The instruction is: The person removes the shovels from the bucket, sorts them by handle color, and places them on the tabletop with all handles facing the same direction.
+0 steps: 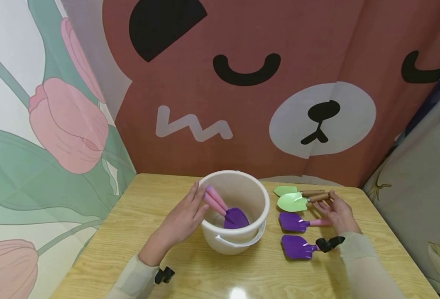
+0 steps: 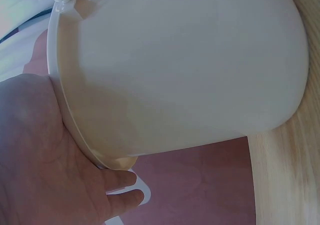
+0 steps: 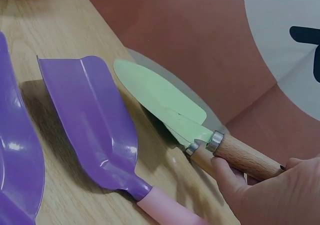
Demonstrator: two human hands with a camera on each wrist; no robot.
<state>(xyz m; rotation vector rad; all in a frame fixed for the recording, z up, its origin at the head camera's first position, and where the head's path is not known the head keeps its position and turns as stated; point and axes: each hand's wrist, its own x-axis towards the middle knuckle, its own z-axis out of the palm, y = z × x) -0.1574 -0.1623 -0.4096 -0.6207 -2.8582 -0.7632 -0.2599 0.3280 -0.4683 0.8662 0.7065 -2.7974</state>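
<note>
A white bucket (image 1: 227, 249) stands mid-table, and my left hand (image 1: 184, 216) rests at its left rim with straight fingers. Inside it lie purple shovels (image 1: 236, 219) with pink handles. To the right, my right hand (image 1: 339, 211) pinches the wooden handle of a light-green trowel (image 1: 292, 202); in the right wrist view, thumb and fingers close round that handle (image 3: 247, 157). A second green trowel (image 1: 285, 191) lies just behind, partly overlapped by the first. Nearer me are two more purple shovels, one (image 1: 294, 222) beside my right hand and another (image 1: 297, 247) closer to the front.
The wooden table (image 1: 130, 232) ends at a brown bear-print curtain (image 1: 250, 124) behind the bucket. A tulip-print curtain (image 1: 67, 124) hangs at the left, a pale one (image 1: 418, 187) at the right. The bucket's bail handle (image 1: 238, 243) hangs down on the near side.
</note>
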